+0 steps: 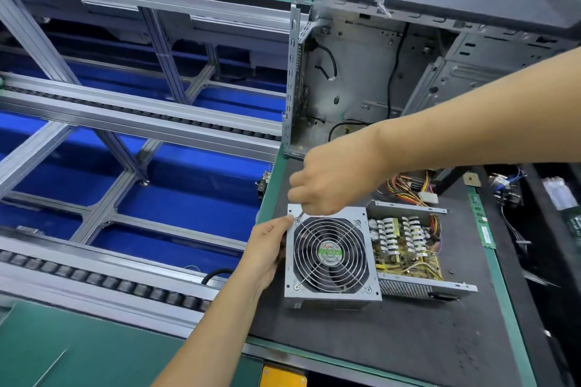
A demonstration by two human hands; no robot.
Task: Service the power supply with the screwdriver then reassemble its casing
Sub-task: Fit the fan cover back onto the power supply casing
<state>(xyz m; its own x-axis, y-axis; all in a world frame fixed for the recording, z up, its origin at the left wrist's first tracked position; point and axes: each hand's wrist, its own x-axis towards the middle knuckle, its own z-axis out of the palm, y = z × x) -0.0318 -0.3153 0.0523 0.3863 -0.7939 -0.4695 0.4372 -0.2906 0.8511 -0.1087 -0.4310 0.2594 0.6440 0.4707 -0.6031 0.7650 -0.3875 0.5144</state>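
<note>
Right hand (330,181) closed around the screwdriver (300,215); only its thin shaft shows, slanting down and left, tip at the far-left screw of the fan grille (330,253). Left hand (268,248) clamps the left edge of the power supply cover (327,292), thumb on top. Power supply (405,248) lies on the dark mat (393,342), long axis left to right, circuit board exposed at right, near the open computer case (377,72).

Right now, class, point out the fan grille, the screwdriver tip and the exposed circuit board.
fan grille (330,253), head view, centre hub.
screwdriver tip (299,216), head view, metal shaft.
circuit board (423,264), head view, yellow surface.
</note>
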